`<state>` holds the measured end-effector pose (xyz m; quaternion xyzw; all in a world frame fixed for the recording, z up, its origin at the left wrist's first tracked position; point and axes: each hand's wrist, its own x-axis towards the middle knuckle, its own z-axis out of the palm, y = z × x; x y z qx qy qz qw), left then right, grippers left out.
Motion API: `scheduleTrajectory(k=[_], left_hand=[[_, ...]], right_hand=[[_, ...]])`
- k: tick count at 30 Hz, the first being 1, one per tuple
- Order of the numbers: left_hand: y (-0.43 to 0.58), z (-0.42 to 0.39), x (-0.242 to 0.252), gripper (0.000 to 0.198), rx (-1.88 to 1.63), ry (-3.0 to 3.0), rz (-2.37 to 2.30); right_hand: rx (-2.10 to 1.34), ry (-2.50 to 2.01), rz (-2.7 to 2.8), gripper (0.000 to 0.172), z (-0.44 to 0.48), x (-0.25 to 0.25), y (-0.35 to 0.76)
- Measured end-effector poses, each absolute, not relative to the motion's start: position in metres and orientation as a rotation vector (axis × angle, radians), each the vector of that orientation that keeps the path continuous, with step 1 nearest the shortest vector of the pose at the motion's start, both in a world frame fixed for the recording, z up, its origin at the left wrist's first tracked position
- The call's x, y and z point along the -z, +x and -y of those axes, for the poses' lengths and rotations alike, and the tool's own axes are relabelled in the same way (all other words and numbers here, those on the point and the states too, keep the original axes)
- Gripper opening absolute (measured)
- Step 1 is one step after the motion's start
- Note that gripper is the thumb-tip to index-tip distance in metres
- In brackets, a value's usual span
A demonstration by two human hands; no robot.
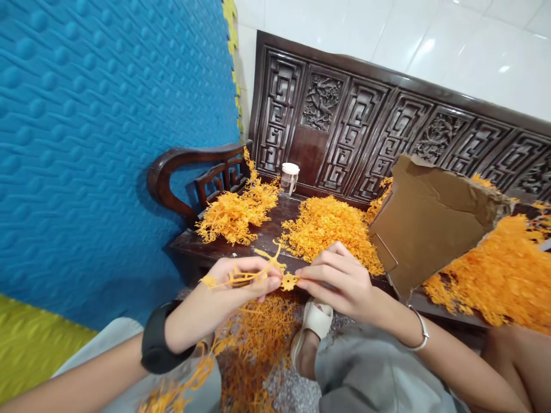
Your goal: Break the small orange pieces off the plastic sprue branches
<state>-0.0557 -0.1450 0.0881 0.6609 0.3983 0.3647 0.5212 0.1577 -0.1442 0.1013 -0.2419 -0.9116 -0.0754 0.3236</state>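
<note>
My left hand (243,281) pinches a thin, branching orange plastic piece (274,263) between thumb and fingers; its stems stretch back over the hand. At the fingertips, between both hands, is a small orange flower-shaped part (288,281) with a hole in its middle. From the other side, my right hand (342,281) pinches the edge of this flower part with thumb and forefinger. Just beyond the hands, a heap of small orange plastic pieces (329,226) lies on the dark wooden bench (275,221).
Another orange heap (235,212) lies by the curved armrest (172,163). A white-lidded clear cup (290,179) stands near the carved backrest (310,149). Right of the middle heap leans a cardboard piece (430,223), with more orange pieces (503,275) beyond. Orange stems (262,332) cover the floor.
</note>
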Motion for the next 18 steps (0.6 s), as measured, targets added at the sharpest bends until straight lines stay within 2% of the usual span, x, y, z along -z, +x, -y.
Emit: scheduleTrajectory(k=[4,10,15,18], left_hand=[[-0.057,0.143,-0.087,0.018,-0.884,1.522,-0.982],[-0.065,0.139,-0.089,0.026,-0.930,1.330,-1.008],[-0.079,0.138,-0.084,0.025,-0.941,1.367,-1.029],[-0.085,0.137,-0.077,0.023,-0.980,1.485,-1.026]], right_hand=[[0.225,-0.623,2.392,0.014,0.143,-0.100,0.157],[0.551,-0.810,2.222,0.008,0.116,-0.103,0.201],[0.348,-1.402,1.893,0.022,0.082,-0.096,0.271],[0.215,-1.578,1.765,0.028,0.064,-0.084,0.303]])
